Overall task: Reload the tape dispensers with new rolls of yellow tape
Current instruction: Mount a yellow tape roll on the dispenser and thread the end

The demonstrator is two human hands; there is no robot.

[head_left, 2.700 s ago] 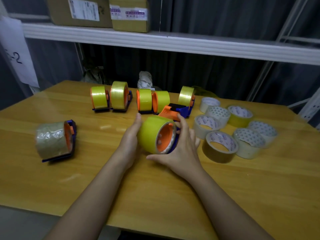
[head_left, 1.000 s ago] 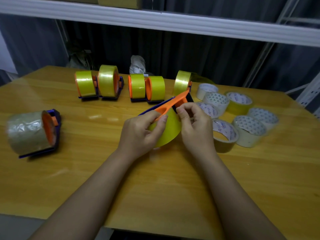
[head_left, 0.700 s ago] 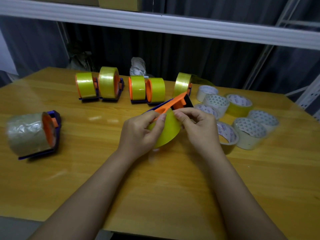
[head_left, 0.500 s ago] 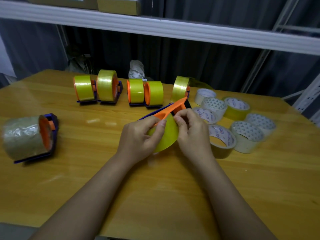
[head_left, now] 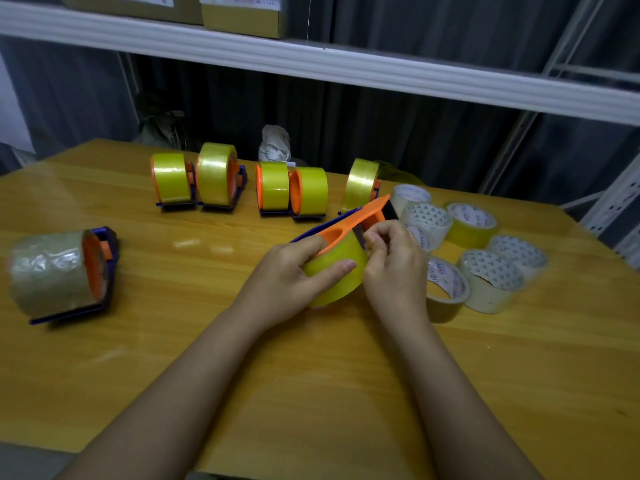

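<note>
Steadying the dispenser (head_left: 349, 225) just above the desk (head_left: 311, 375), the left hand (head_left: 287, 271) has its grip wrapped round the mounted yellow roll (head_left: 332, 271), apparently so it cannot turn. The right hand (head_left: 391, 261) pinches at the roll's top by the orange blade arm, probably to free the tape's end. Five loaded dispensers (head_left: 239, 181) stand lined up behind, spare rolls (head_left: 485, 258) clustered within reach on the right.

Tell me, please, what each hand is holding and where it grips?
Left hand grips the yellow roll on the dispenser; right hand pinches near its cutter end, the tape end unclear.
</note>
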